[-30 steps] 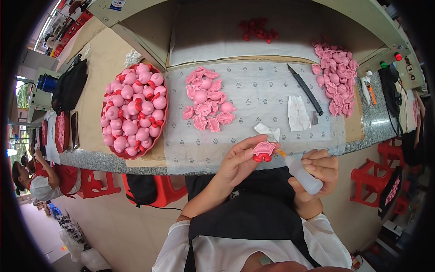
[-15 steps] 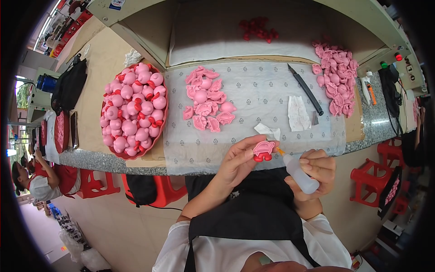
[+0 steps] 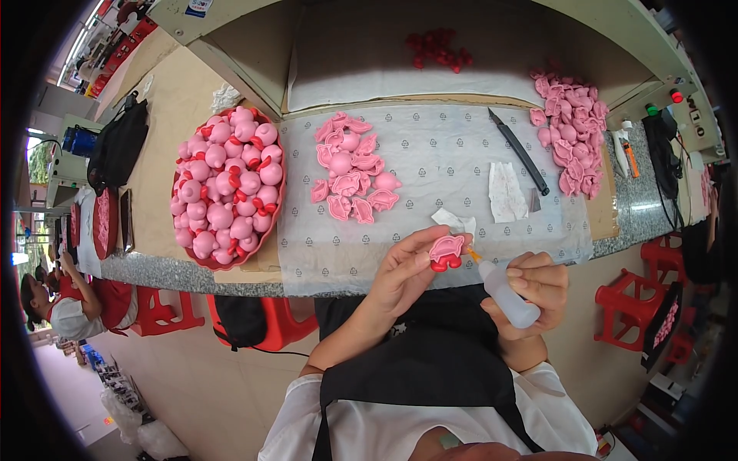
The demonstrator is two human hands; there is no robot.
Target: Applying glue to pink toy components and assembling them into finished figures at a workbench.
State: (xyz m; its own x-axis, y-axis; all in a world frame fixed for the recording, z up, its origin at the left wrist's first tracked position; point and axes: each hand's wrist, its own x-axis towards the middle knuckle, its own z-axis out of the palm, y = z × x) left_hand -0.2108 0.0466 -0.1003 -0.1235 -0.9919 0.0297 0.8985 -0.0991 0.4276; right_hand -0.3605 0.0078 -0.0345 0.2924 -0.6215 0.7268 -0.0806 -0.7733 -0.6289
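Between its fingertips, my left hand [image 3: 406,273] pinches a small pink hollow half-shell [image 3: 446,247] with a red double-lobed piece at its lower edge. The open rim of the shell faces up. Wrapped round a translucent squeeze bottle [image 3: 509,296] is my right hand [image 3: 538,286]. The bottle tilts up to the left, its orange nozzle tip [image 3: 473,254] close to the shell's right edge; whether they touch I cannot tell. Beyond my hands, several pink half-shells [image 3: 350,184] lie loose on the printed white sheet [image 3: 438,169].
A red basket [image 3: 283,169] heaped with pink-and-red round pieces stands at left. To the right are a black craft knife [image 3: 519,151], a stained tissue [image 3: 507,192] and a pile of pink shells [image 3: 570,131]. Red pieces [image 3: 438,50] lie inside the open-fronted cabinet [image 3: 231,65].
My left hand has turned the pink shell slightly, so more of its hollow side shows. The bottle's nozzle has shifted a little left and stays near the rim.
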